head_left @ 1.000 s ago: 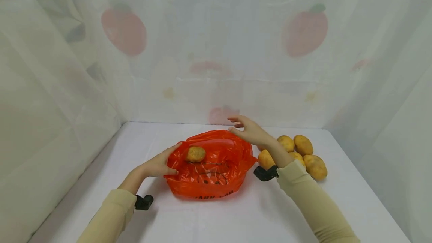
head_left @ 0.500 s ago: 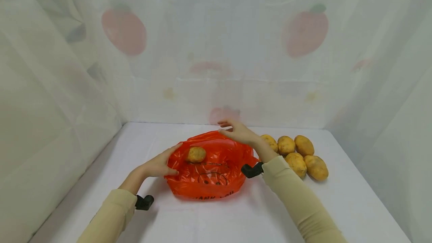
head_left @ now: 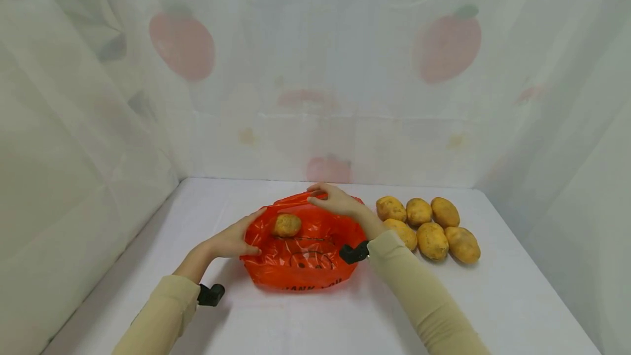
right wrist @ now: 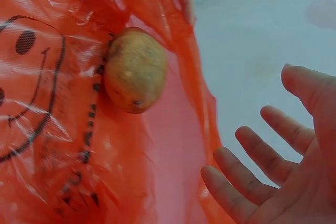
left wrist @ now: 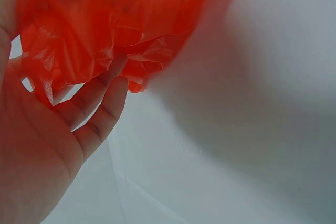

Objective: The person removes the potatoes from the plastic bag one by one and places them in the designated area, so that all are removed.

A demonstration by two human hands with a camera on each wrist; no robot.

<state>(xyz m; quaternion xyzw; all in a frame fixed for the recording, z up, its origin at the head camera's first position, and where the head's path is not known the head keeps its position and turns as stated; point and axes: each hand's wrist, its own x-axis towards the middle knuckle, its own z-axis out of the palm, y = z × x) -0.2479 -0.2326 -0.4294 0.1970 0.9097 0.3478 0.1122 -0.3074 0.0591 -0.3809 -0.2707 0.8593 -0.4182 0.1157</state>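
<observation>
A red plastic bag (head_left: 308, 275) with a printed smiley lies with its mouth spread. One potato (head_left: 287, 225) rests inside it, near the left side; the right wrist view shows this potato (right wrist: 135, 70) close to the bag's rim. My left hand (head_left: 228, 241) holds the bag's left edge, and in the left wrist view its fingers (left wrist: 102, 114) lie around the crumpled film. Over the back right of the bag hovers my right hand (head_left: 336, 201), its fingers spread and loosely bent, holding nothing.
Several loose potatoes (head_left: 432, 241) sit grouped on the white tabletop (head_left: 305, 322), to the right of the bag. White curtains (head_left: 315, 70) with faded fruit prints enclose the back and sides. A black wrist mount (head_left: 353, 253) sticks out below the right wrist.
My right hand has moved left and slightly down, from the bag's right edge to over its back rim, uncovering more of the loose potatoes. The left hand stays in place.
</observation>
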